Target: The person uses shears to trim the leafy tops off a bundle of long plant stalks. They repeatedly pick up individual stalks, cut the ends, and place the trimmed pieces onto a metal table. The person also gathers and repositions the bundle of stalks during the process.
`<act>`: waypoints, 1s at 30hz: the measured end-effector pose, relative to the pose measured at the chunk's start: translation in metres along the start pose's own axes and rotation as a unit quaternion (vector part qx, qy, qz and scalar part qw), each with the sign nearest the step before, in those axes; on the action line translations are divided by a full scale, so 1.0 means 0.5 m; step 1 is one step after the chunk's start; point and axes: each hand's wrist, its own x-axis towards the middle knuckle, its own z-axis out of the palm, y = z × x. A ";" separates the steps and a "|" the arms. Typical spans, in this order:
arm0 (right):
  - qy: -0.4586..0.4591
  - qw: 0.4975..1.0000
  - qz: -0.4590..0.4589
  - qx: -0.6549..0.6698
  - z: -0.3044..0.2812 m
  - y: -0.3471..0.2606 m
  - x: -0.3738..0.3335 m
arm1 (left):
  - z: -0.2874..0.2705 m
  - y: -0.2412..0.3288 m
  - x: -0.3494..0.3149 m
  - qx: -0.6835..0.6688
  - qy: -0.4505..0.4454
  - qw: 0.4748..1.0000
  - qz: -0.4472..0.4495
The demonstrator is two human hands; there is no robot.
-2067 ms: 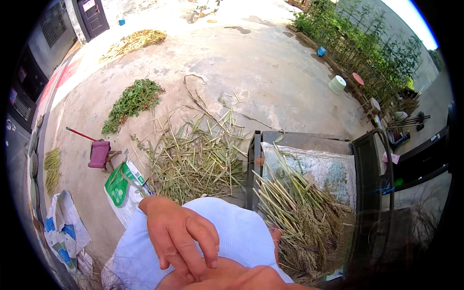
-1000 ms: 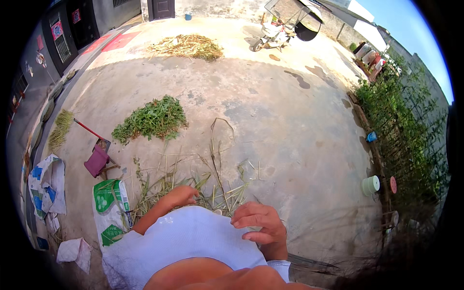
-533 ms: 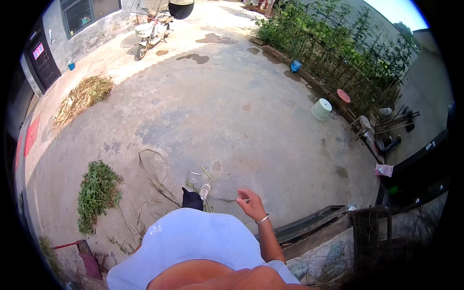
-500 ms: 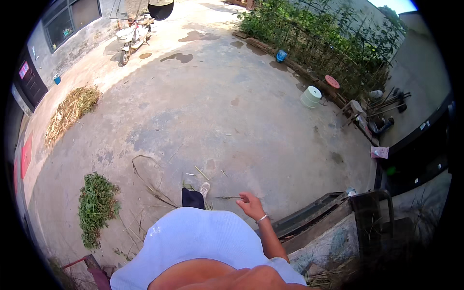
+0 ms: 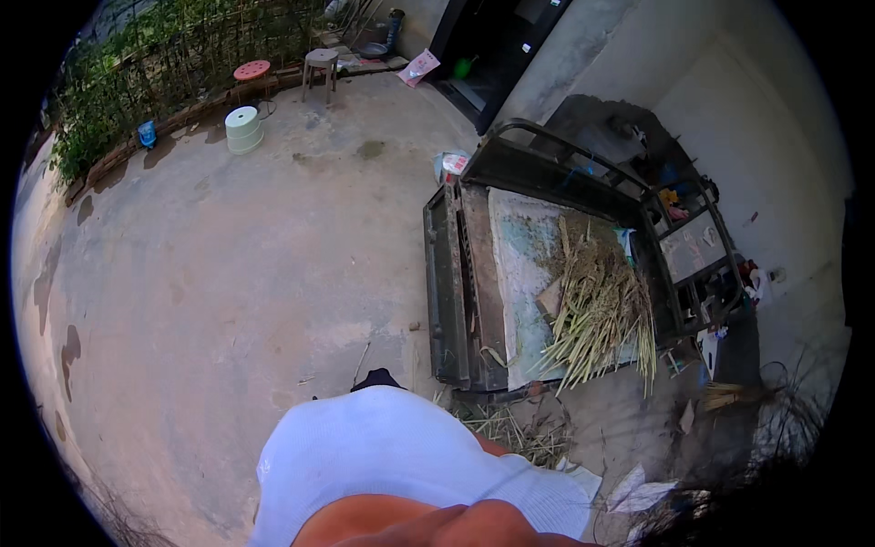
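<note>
Neither of my hands shows now; only a sliver of my right arm (image 5: pixel 493 444) appears beside my white shirt (image 5: pixel 365 447). In front of me to the right stands a dark metal cart bed (image 5: pixel 444 292) with its side panel hanging down. A pale, stained sheet (image 5: pixel 518 273) lines it. On the sheet lies a bundle of dry stalks (image 5: pixel 592 319), cut ends toward me and seed heads away. Loose cut stems (image 5: pixel 519 433) litter the ground below the cart's near edge.
A pale green bucket (image 5: pixel 243 132), a red round stool (image 5: pixel 252 70) and a grey stool (image 5: pixel 320 66) stand by the garden bed at the far left. A pink bag (image 5: pixel 419 68) lies near the dark doorway (image 5: pixel 483 64). White scraps (image 5: pixel 638 492) lie at lower right.
My view has swung right, from the yard with its scooter and plant heaps to the cart. My right hand, seen open before, has left the view.
</note>
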 end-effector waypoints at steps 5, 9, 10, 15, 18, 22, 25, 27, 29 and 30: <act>0.135 0.985 0.072 0.075 0.020 0.030 -0.077 | 0.025 0.157 0.204 0.068 -0.132 0.986 0.073; 0.193 0.965 0.114 0.135 0.034 0.082 -0.098 | 0.107 0.251 0.276 0.105 -0.201 0.970 0.091; 0.211 0.958 0.126 0.150 0.040 0.091 -0.108 | 0.134 0.270 0.283 0.117 -0.224 0.963 0.096; 0.271 0.929 0.140 0.209 0.027 0.133 -0.081 | 0.222 0.351 0.335 0.165 -0.290 0.938 0.096; 0.304 0.916 0.127 0.231 0.017 0.130 -0.052 | 0.260 0.406 0.376 0.196 -0.318 0.921 0.109; 0.360 0.883 0.125 0.274 0.045 0.120 -0.039 | 0.316 0.469 0.420 0.234 -0.376 0.888 0.127; 0.396 0.863 0.099 0.299 0.052 0.101 0.000 | 0.335 0.521 0.448 0.256 -0.402 0.866 0.152; 0.434 0.838 0.085 0.318 0.071 0.089 0.012 | 0.347 0.547 0.471 0.267 -0.427 0.848 0.166; 0.477 0.810 0.074 0.333 0.101 0.069 0.017 | 0.371 0.565 0.491 0.278 -0.463 0.822 0.179; 0.500 0.796 0.060 0.335 0.109 0.059 0.022 | 0.386 0.578 0.501 0.277 -0.481 0.811 0.187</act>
